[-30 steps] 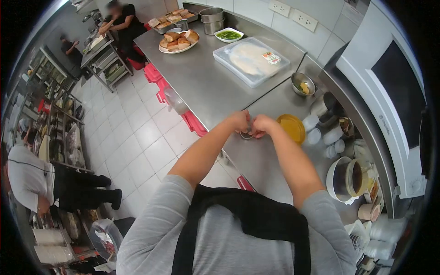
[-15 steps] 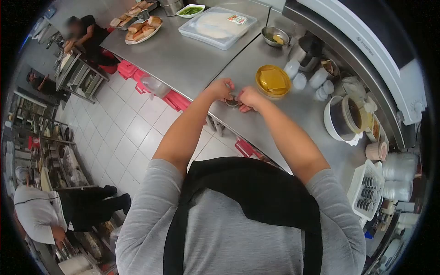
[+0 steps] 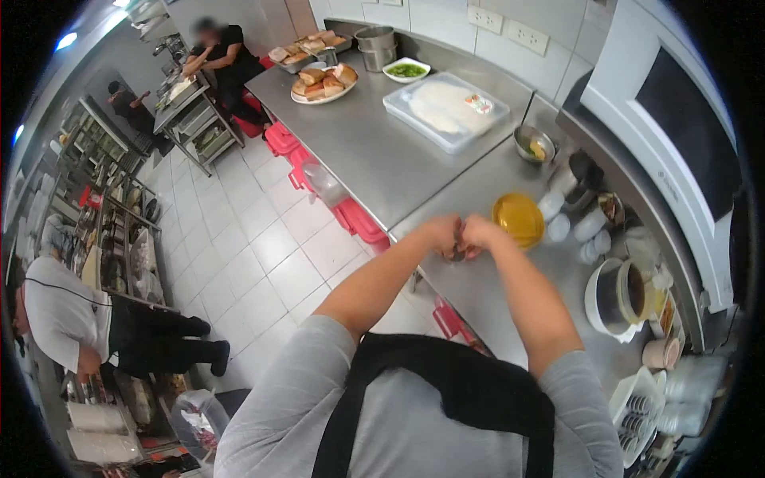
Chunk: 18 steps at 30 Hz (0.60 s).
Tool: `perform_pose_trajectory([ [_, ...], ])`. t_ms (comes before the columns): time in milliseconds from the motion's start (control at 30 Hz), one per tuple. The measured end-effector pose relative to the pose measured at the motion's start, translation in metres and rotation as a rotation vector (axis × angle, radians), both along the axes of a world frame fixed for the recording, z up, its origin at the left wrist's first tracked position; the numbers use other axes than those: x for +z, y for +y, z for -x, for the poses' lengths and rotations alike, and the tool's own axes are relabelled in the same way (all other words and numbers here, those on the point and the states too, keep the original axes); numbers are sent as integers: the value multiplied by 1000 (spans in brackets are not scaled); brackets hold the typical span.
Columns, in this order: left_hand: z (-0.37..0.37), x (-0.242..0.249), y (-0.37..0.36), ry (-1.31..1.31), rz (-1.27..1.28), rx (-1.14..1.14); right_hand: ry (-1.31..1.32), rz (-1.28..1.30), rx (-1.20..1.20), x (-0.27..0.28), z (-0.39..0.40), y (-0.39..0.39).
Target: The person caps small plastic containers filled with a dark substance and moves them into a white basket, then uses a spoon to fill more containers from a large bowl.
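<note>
Close together over the near edge of the steel counter, my left hand (image 3: 441,233) and my right hand (image 3: 480,232) are both closed around a small round cup (image 3: 457,254). The cup looks dark inside, and my fingers cover most of it. Just right of my right hand stands a yellow plastic bowl (image 3: 518,220), apart from it. Beyond that are several white cups (image 3: 551,204) and a metal bowl (image 3: 534,144) with yellow and green food in it.
A lidded clear tub (image 3: 446,111) and a plate of bread (image 3: 323,84) sit farther along the counter (image 3: 358,159). To the right are a tub of dark liquid (image 3: 621,291) and a white basket (image 3: 629,414). Pink bins stand below. A person in white (image 3: 68,311) stands at left.
My view has tilted up and turned, so the counter appears farther right and lower. Both hands stay together at the small cup, which is now more covered by my fingers.
</note>
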State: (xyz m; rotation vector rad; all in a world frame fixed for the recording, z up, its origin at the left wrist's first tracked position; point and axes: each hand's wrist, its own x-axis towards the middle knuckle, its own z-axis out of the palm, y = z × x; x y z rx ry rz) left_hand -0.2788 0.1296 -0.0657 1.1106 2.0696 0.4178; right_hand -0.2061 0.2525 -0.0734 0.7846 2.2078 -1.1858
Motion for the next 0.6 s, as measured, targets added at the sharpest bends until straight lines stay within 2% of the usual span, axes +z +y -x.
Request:
perform_pose_trajectory([
  [100, -3, 2, -1, 5, -74, 40, 3, -19, 37, 15, 2, -3],
  [200, -1, 5, -5, -70, -30, 66, 42, -33, 8, 15, -7, -10],
  [267, -3, -1, -13, 163, -178, 34, 75, -60, -34, 19, -25, -17],
  [300, -5, -4, -17, 276, -259, 13, 176, -54, -135, 11, -39, -18],
  [367, -6, -14, -28, 185, -402, 77, 375, -55, -345, -9, -77, -19],
  [400, -7, -16, -27, 143, -479, 116, 521, -12, -430, -1, -103, -18],
  [500, -46, 2, -40, 271, -657, 276, 841, 62, -573, 36, -191, -7],
  [567, -68, 12, -44, 370, -501, 233, 958, -134, -614, 45, -256, 9],
  [600, -76, 13, -40, 414, -427, 192, 956, -169, -743, 49, -286, 11],
])
